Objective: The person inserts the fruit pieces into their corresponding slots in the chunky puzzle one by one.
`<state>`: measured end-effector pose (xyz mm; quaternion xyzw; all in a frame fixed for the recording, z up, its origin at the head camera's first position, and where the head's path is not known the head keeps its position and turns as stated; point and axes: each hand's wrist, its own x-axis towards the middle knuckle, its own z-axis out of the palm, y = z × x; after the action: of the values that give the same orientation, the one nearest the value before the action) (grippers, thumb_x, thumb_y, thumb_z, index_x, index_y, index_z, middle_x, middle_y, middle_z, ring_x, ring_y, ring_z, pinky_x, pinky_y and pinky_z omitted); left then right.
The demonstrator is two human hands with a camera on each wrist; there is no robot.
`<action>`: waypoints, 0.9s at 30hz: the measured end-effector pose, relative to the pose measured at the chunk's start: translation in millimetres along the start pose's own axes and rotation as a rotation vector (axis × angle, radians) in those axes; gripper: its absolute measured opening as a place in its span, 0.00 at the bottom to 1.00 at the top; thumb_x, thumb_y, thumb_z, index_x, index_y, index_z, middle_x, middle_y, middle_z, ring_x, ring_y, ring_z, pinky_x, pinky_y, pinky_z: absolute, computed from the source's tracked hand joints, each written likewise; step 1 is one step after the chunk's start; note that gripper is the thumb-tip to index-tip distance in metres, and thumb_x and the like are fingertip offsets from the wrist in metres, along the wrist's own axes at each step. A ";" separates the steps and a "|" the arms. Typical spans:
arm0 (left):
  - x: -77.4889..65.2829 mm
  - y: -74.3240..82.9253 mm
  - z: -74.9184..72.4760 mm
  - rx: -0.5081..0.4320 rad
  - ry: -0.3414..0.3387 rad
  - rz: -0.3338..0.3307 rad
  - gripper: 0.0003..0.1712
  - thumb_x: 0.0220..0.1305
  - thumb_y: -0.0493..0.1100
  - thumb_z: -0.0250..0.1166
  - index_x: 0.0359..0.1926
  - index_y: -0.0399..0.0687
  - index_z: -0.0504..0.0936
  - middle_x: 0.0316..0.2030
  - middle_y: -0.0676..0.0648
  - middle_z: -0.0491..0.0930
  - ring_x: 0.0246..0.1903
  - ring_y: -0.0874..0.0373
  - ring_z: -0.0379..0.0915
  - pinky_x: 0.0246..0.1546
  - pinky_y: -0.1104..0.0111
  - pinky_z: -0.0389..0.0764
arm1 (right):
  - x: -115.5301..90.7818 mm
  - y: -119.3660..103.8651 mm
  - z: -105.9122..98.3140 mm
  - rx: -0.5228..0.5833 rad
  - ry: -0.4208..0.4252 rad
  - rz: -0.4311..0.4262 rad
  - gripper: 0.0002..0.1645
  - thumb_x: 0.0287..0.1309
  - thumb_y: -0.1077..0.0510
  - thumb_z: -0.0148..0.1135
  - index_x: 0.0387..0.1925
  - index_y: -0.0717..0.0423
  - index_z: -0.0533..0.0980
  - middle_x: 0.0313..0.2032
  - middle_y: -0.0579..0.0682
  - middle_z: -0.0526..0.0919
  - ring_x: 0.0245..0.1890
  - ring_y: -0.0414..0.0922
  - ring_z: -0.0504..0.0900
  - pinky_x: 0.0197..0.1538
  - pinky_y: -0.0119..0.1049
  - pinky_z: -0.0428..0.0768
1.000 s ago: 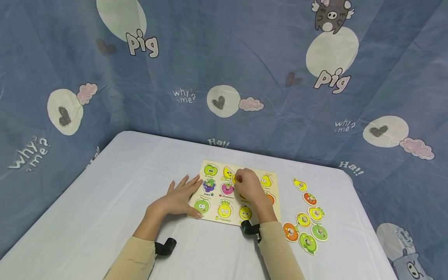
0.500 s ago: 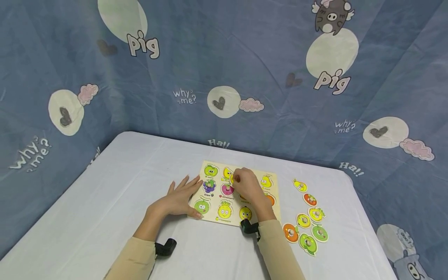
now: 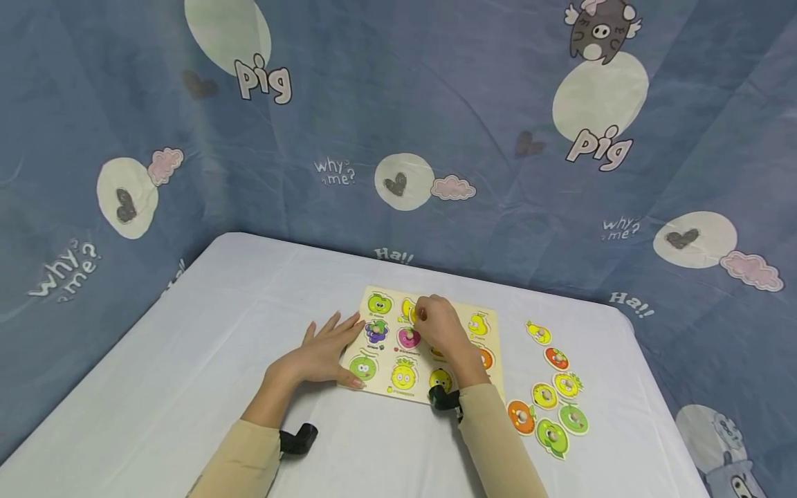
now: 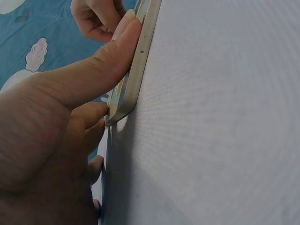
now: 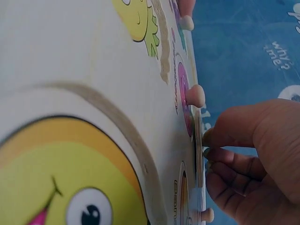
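Well, the fruit puzzle board [image 3: 387, 356] lies on the white-covered worktop [image 3: 299, 283], and its shallow recesses are the containers here. The knobbed grape piece [image 3: 376, 332] and strawberry piece [image 3: 409, 337] sit in theirs; the recesses for the apple [image 3: 380, 303], melon [image 3: 363, 368], pineapple [image 3: 403, 374] and pear [image 3: 478, 324] show printed faces. Part of the board is hidden behind the right hand [image 3: 443, 328].

That hand's thumb and fingers pinch a thin puzzle piece [image 5: 198, 154], seen edge-on beside the strawberry and nearly parallel with the board; I cannot tell which fruit it is, nor whether it touches the board. The left hand [image 3: 320, 356] is spread, straight-fingered, over the board's left end, its thumb [image 4: 105, 65] resting on the near edge.

Seven loose fruit pieces [image 3: 552, 437] lie to the right of the board, knobs up, among them an orange one [image 3: 521, 417] and a red one [image 3: 557, 358].
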<state>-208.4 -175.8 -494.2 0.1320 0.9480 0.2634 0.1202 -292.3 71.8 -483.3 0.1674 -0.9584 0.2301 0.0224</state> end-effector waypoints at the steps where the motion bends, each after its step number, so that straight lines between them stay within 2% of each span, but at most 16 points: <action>1: 0.3 -0.1 0.3 0.000 -0.001 0.000 0.73 0.33 0.68 0.79 0.78 0.50 0.54 0.80 0.50 0.44 0.79 0.40 0.29 0.72 0.33 0.29 | 0.4 0.4 0.0 0.001 -0.003 -0.001 0.03 0.56 0.61 0.68 0.32 0.51 0.80 0.29 0.46 0.76 0.32 0.43 0.72 0.38 0.34 0.74; 12: -0.1 1.3 0.0 -0.002 -0.003 0.002 0.73 0.34 0.67 0.80 0.78 0.50 0.54 0.80 0.50 0.44 0.79 0.40 0.29 0.72 0.32 0.28 | 7.9 -2.2 -4.5 0.013 -0.007 -0.064 0.07 0.55 0.64 0.64 0.26 0.52 0.76 0.26 0.48 0.72 0.29 0.43 0.67 0.33 0.34 0.66; 19: 1.6 -2.5 3.0 0.012 -0.016 -0.006 0.74 0.33 0.69 0.79 0.79 0.53 0.51 0.80 0.52 0.42 0.80 0.42 0.27 0.73 0.34 0.27 | 11.5 -3.2 -3.9 0.029 -0.039 -0.046 0.03 0.55 0.63 0.65 0.29 0.53 0.79 0.28 0.48 0.74 0.30 0.43 0.69 0.34 0.34 0.69; 27: -1.0 1.0 -0.4 -0.004 -0.008 0.000 0.73 0.33 0.68 0.79 0.78 0.50 0.54 0.80 0.50 0.44 0.79 0.40 0.29 0.72 0.33 0.28 | 12.4 -5.7 -4.1 0.022 -0.043 -0.055 0.03 0.57 0.63 0.64 0.30 0.52 0.79 0.29 0.47 0.75 0.30 0.43 0.70 0.34 0.34 0.70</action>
<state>-207.4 -175.4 -493.2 0.1330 0.9470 0.2648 0.1240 -302.3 65.0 -475.7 0.1986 -0.9511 0.2363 0.0061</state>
